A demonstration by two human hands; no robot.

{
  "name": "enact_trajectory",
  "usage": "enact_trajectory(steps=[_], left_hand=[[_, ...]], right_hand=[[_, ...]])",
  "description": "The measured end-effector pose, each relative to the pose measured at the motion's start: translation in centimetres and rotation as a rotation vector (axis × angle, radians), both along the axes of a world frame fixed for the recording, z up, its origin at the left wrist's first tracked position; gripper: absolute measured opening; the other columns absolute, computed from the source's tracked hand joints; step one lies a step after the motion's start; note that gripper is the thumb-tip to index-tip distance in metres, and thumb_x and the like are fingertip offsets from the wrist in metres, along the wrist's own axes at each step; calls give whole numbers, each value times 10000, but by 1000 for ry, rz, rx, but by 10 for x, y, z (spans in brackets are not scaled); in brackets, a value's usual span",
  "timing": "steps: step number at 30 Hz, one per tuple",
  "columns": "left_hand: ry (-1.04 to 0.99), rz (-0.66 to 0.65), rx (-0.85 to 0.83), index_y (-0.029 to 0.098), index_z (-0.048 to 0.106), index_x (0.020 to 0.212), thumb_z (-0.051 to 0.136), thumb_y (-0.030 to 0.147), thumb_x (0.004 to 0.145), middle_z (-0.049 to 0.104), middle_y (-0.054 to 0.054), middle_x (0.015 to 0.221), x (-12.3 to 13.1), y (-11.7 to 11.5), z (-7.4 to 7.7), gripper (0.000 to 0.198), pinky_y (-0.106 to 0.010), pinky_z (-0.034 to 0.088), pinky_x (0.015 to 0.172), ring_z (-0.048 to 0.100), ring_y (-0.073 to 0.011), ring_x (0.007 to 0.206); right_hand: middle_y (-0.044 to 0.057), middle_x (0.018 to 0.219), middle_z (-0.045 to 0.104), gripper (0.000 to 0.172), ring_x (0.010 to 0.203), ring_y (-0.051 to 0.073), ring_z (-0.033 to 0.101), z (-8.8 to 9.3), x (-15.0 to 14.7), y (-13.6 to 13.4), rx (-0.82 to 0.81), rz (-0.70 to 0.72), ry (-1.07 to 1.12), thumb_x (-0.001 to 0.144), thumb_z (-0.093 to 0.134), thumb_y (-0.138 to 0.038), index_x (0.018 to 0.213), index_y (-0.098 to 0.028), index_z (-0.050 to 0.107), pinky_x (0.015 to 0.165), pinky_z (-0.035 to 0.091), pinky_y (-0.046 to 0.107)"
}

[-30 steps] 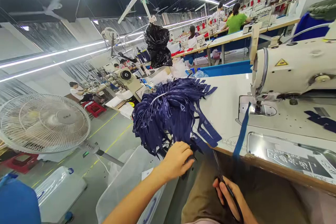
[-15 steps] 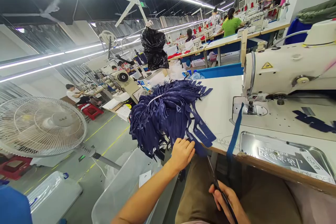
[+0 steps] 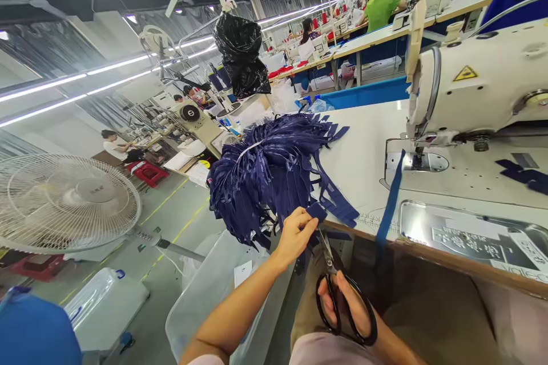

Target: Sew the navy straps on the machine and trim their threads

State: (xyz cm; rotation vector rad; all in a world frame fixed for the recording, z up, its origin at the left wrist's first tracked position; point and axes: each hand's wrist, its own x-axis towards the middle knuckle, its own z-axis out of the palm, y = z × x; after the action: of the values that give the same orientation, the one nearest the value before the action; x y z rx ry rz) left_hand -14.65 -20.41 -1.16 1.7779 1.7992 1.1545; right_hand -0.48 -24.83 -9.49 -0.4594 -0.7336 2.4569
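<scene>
My left hand (image 3: 295, 234) pinches the end of a navy fabric strip (image 3: 317, 211) at the table's front edge, just below a big pile of navy strips (image 3: 274, 168). My right hand (image 3: 342, 302) holds black-handled scissors (image 3: 331, 285), blades pointing up toward the pinched strip. A blue tape (image 3: 390, 205) hangs from the sewing machine's (image 3: 475, 91) needle area down over the table edge (image 3: 428, 259).
A clear plastic bin (image 3: 205, 302) stands on the floor under my left arm. A standing fan (image 3: 64, 202) is at the left. A black bag (image 3: 241, 54) hangs above the pile. Navy scraps (image 3: 524, 174) lie right of the machine. Other people sew at benches behind.
My left hand rose from below the pile and took a strip end at the table edge. My right hand lifted the scissors, turning the blades up toward the strip.
</scene>
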Motion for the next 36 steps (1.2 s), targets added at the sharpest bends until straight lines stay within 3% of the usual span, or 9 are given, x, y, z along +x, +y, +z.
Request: enact_trajectory(steps=[5,10,14,17,22,26,30,36], left_hand=[[-45,-35,-8,140,597,595,482,312,841,456,-12,700,-3,1,-7,321,-229,351,642,461,-122,700],[-71,-48,-14,152,641,693,462,313,860,499,-32,790,-7,0,-10,293,-236,380,697,502,-133,769],[38,-37,61,149,592,749,409,277,880,505,-54,852,-10,-3,-3,260,-256,395,741,500,-144,813],[196,-75,163,151,549,815,378,230,878,519,-95,984,-14,-4,8,199,-306,386,828,489,-173,935],[343,-285,176,157,507,776,338,185,876,538,-128,1161,-21,1,30,198,-355,360,899,484,-200,1046],[206,-410,-17,142,545,992,322,212,897,563,-117,1156,-26,8,41,253,-345,356,944,496,-197,1074],[-46,-387,-118,139,573,1054,336,313,902,603,-98,1070,-31,10,45,331,-340,389,920,540,-206,1001],[-325,-315,-170,137,594,1001,444,452,843,595,-112,1097,-41,11,52,384,-356,401,896,555,-238,991]], right_hand=[[-53,416,405,600,300,38,324,4,-6,5,-91,-2,-18,608,542,-733,615,-133,544,328,227,185],[-72,408,363,579,293,18,269,-7,-4,-2,-63,-107,-108,653,523,-711,626,-133,523,327,175,173],[-55,460,405,551,335,44,340,-13,0,0,112,-142,-157,726,468,-681,688,-134,530,349,236,189],[-31,535,451,518,416,76,426,-5,2,15,296,-134,-205,784,418,-644,744,-139,528,413,319,215],[-25,543,444,538,454,90,432,18,3,44,584,-115,-315,791,373,-661,728,-147,518,454,342,232],[-41,480,396,544,416,81,384,20,3,49,692,-129,-379,796,362,-658,707,-146,525,431,305,222],[-63,434,331,547,361,65,318,10,0,44,711,-139,-412,761,394,-683,654,-154,484,388,249,217],[-19,561,446,525,473,99,451,10,-9,54,622,-223,-348,823,337,-633,750,-146,519,472,359,237]])
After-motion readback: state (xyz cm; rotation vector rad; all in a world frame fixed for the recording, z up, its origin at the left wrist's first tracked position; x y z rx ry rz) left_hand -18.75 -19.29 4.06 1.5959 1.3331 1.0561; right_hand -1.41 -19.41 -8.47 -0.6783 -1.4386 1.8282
